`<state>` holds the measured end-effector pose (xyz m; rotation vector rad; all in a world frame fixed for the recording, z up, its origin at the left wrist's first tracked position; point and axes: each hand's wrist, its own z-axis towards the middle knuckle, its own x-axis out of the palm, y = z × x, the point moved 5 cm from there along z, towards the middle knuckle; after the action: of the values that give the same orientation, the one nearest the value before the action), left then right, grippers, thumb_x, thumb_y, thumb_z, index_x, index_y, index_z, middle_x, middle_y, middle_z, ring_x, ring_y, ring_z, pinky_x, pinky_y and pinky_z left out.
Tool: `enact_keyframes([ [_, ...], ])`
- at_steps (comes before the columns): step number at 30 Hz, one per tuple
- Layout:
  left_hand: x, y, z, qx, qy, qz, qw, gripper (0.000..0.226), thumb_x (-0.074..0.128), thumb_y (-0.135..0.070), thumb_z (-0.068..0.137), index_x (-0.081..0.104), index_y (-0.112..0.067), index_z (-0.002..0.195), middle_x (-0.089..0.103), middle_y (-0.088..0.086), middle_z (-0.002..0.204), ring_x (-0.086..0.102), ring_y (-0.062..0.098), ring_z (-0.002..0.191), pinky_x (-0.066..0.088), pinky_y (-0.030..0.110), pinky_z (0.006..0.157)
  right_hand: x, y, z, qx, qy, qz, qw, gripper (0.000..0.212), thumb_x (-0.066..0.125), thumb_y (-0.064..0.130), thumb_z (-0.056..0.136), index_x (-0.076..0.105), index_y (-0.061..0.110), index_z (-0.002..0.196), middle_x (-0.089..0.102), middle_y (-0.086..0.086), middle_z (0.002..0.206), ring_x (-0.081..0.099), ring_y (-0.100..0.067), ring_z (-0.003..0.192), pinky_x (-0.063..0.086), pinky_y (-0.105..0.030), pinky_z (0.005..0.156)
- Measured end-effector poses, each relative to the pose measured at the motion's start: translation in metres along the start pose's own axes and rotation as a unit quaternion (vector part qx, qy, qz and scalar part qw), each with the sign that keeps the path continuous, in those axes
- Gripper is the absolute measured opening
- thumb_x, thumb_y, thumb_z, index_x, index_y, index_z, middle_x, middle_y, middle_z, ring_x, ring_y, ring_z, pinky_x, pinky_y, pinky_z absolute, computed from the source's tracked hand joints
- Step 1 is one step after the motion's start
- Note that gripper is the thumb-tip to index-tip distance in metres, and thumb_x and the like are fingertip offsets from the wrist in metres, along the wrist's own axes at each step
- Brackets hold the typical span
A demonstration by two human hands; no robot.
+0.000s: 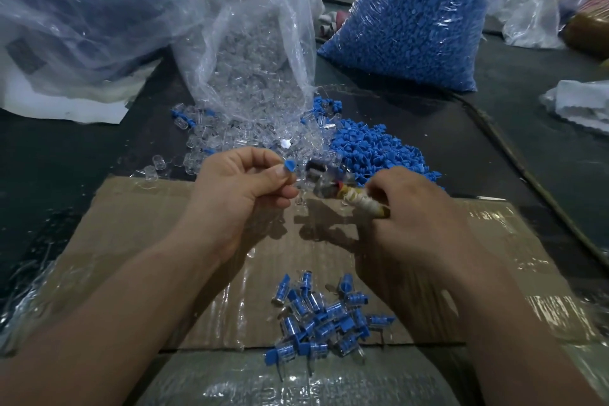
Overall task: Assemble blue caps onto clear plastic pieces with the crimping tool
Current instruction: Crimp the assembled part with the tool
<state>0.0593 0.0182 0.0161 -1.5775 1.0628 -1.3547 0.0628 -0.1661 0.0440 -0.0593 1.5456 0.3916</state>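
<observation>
My left hand (244, 188) pinches a small blue cap (290, 164) between thumb and fingers above the cardboard. My right hand (415, 208) grips the crimping tool (359, 201) by its tape-wrapped handle; the tool's head points left toward the cap and is blurred. Whether a clear piece sits in the tool I cannot tell. Loose clear plastic pieces (211, 138) spill from an open bag just beyond my hands, beside a heap of loose blue caps (372, 148). A pile of assembled blue-and-clear pieces (323, 316) lies on the cardboard between my forearms.
A taped cardboard sheet (158, 227) covers the dark table (66, 155). The open clear bag (257, 53) stands behind the hands, a full bag of blue caps (415, 16) at back right, a large bag (82, 10) at back left, and white cloth (580, 102) at right.
</observation>
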Motion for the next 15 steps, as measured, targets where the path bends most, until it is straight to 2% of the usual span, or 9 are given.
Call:
enact_keyframes([
  [4,0.003,0.000,-0.002,0.024,0.001,0.006,1.000,0.014,0.062,-0.008,0.060,0.059,-0.005,0.074,0.067,0.006,0.059,0.063,0.012,0.051,0.050,0.017,0.046,-0.006,0.005,-0.001,0.007,-0.052,0.053,0.997,0.021,0.058,0.022,0.079,0.040,0.029,0.088,0.039,0.016,0.075,0.036,0.003,0.065,0.021,-0.017,0.052],
  [9,0.006,-0.003,-0.006,0.071,-0.002,0.036,0.997,0.007,0.061,0.000,0.071,0.060,-0.006,0.074,0.066,0.005,0.059,0.063,0.012,0.052,0.051,0.018,0.049,-0.003,0.011,-0.003,-0.020,-0.046,0.068,0.996,0.023,0.056,0.023,0.080,0.036,0.027,0.091,0.040,0.012,0.078,0.037,-0.003,0.067,0.023,-0.017,0.054],
  [15,0.006,-0.010,-0.010,0.125,-0.004,0.091,0.988,0.016,0.059,0.005,0.078,0.061,-0.010,0.074,0.067,0.002,0.062,0.064,0.011,0.056,0.052,0.018,0.054,0.001,0.014,-0.002,-0.046,-0.024,0.043,0.998,0.022,0.054,0.030,0.082,0.037,0.026,0.096,0.042,0.008,0.087,0.035,-0.010,0.077,0.022,-0.008,0.059],
])
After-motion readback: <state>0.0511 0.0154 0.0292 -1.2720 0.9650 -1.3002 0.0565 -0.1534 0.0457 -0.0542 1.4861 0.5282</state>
